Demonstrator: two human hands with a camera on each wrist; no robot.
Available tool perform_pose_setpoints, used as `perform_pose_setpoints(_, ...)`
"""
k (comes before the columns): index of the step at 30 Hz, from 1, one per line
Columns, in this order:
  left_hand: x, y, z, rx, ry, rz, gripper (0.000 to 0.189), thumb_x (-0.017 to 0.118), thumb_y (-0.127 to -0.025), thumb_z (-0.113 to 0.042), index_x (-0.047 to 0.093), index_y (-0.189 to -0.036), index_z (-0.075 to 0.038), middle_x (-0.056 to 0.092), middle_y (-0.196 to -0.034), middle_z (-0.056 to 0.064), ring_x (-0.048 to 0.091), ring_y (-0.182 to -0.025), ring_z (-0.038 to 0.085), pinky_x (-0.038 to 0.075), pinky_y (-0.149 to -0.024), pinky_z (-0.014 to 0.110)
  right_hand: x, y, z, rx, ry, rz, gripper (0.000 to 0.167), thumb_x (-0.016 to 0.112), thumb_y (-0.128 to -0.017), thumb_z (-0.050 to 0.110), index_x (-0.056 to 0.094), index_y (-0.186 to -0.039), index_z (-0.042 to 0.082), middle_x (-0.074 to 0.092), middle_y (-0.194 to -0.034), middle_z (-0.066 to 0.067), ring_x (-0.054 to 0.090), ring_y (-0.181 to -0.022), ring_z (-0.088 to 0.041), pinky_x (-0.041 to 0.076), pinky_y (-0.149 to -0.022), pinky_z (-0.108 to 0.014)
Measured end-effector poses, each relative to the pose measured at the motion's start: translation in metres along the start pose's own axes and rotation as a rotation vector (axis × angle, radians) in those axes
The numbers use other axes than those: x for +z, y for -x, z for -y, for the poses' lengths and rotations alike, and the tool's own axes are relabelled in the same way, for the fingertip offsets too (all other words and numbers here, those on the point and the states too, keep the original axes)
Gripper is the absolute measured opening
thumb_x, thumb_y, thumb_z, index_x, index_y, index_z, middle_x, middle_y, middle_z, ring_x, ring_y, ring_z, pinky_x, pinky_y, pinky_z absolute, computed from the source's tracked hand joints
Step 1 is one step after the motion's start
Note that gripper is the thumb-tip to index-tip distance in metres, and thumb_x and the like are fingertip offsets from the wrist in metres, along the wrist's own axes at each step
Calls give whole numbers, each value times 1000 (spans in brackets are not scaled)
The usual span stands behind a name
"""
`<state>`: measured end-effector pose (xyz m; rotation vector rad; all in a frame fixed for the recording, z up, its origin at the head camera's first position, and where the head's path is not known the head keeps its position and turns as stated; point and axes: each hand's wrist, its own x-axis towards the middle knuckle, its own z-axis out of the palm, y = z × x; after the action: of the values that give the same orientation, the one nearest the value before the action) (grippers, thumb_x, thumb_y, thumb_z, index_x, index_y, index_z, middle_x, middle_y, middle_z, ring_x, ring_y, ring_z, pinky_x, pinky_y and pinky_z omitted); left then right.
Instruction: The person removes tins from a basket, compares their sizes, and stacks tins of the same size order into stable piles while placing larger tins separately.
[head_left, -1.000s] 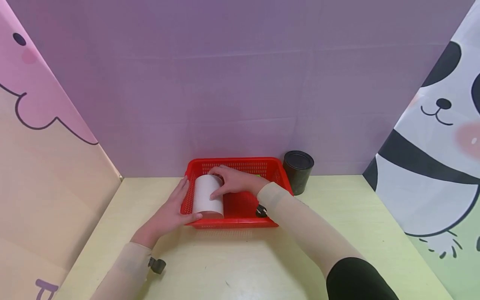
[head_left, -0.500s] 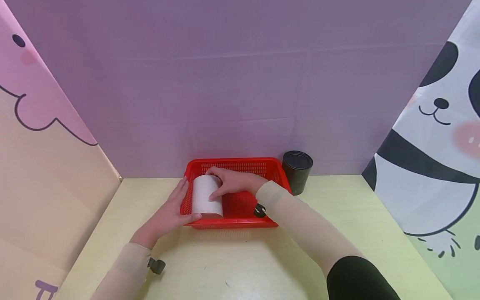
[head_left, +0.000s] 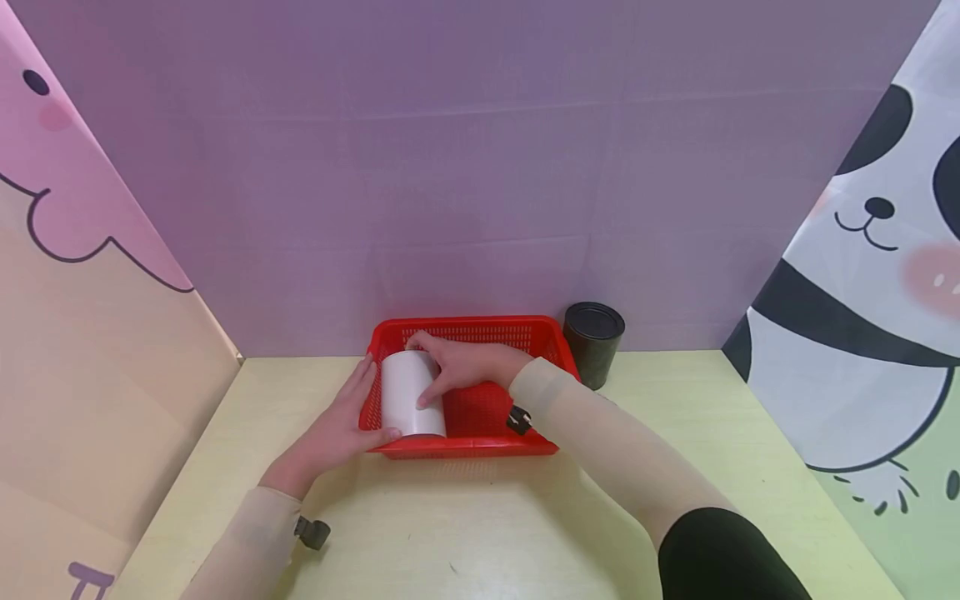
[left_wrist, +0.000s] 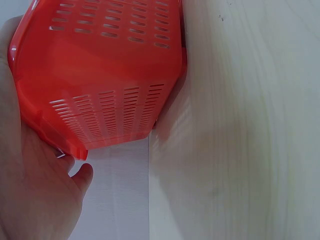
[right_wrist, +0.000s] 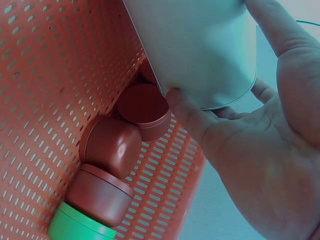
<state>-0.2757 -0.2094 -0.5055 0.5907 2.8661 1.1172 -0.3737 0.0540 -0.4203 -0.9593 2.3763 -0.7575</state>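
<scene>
A white cylindrical canister [head_left: 411,400] is at the left end of the red plastic basket [head_left: 480,443]. My right hand [head_left: 465,364] holds the canister, its thumb on the near side and fingers around the far end. In the right wrist view, that hand's fingers [right_wrist: 192,115] curl around the end of the canister, above small round tins. My left hand [head_left: 341,429] grips the basket's left rim, thumb over the front corner. Seen from the left wrist, its fingers wrap over the rim of the perforated basket wall [left_wrist: 115,50].
Several small reddish tins [right_wrist: 112,145] and a green tin [right_wrist: 77,225] lie inside the basket. Behind its right end stands a dark can [head_left: 595,343] with a black lid. A purple cloth backdrop [head_left: 480,192] rises at the table's [head_left: 465,533] rear edge.
My right hand has shifted slightly left with the canister, and the canister's near end now looks white down to its edge, where a reddish-brown band showed before. The left hand stays on the basket.
</scene>
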Motion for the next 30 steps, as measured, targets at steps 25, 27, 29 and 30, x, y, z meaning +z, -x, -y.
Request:
perform_pose_setpoints(25, 1, -5, 0, -9, 6, 11, 128, 84, -91, -60, 6, -179, -10, 2, -186, 10, 11, -169, 40, 44, -120, 67, 13, 10, 24, -2, -37, -134, 93, 97, -85, 39, 40, -155, 17, 56, -138, 0, 58, -126, -19, 64, -92, -32)
perform_pose_setpoints(27, 1, -5, -1, -17, 7, 14, 129, 85, -90, -61, 6, -179, -11, 2, -186, 9, 10, -170, 38, 44, -121, 66, 17, 8, 27, 13, -22, -151, 91, 96, -86, 41, 41, -154, 15, 57, -135, -1, 59, -123, -19, 64, -90, -32)
perform_pose_setpoints(29, 2, -5, 0, -22, 7, 16, 129, 85, -90, -62, 6, -179, -12, 2, -186, 8, 10, -170, 38, 44, -120, 66, 21, 8, 30, 28, 0, -165, 89, 95, -87, 42, 42, -153, 15, 58, -133, -2, 60, -121, -19, 64, -89, -31)
perform_pose_setpoints(30, 2, -5, -1, -22, 5, 16, 129, 85, -90, -62, 6, -179, -12, 2, -186, 8, 10, -170, 38, 44, -120, 65, 23, 7, 31, 35, 14, -171, 89, 95, -87, 43, 43, -153, 16, 58, -132, -2, 60, -120, -18, 64, -88, -31)
